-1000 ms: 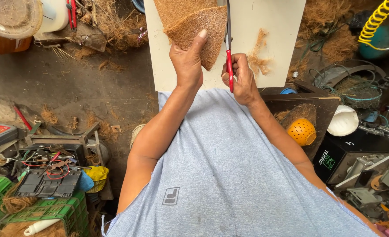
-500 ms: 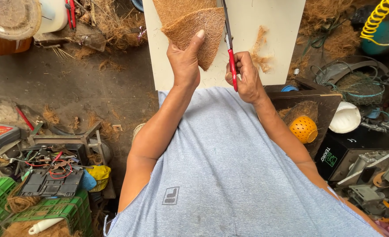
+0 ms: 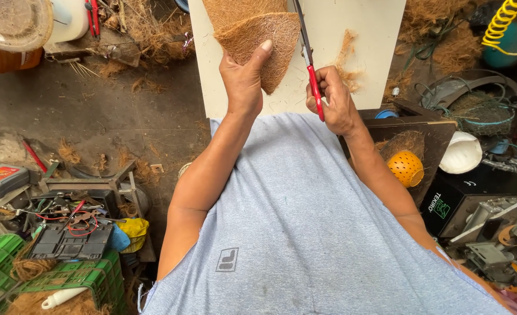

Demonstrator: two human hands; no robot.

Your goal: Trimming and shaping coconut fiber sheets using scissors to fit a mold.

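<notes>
Biggest thing in view is the white board (image 3: 363, 52) laid out as a work surface, and it makes sense as a backdrop, since the brown fibre shows up clearly against it and the loose tuft of trimmings (image 3: 347, 58) sits where it fell, just right of the cutting line. On top of that is the coir fibre sheet (image 3: 252, 26), folded or doubled so a rounded edge hangs toward the person, lifted off the board rather than lying flat, probably so the blades can get around the edge. The left hand (image 3: 244, 79) pinches it from below, thumb pressed up against the front face and the other fingers hidden behind, which keeps the floppy mat taut near the cut. The right hand (image 3: 331, 99) is wrapped around the red handles of the scissors (image 3: 308, 55), fingers curled closed through the loops, blades pointing up alongside the sheet's right edge, nearly touching it. Can't tell if the blades are parted or closed at this angle. Off to the right there's an orange perforated ball (image 3: 405, 168) in a dark wooden box (image 3: 430, 131), well apart from the work.
</notes>
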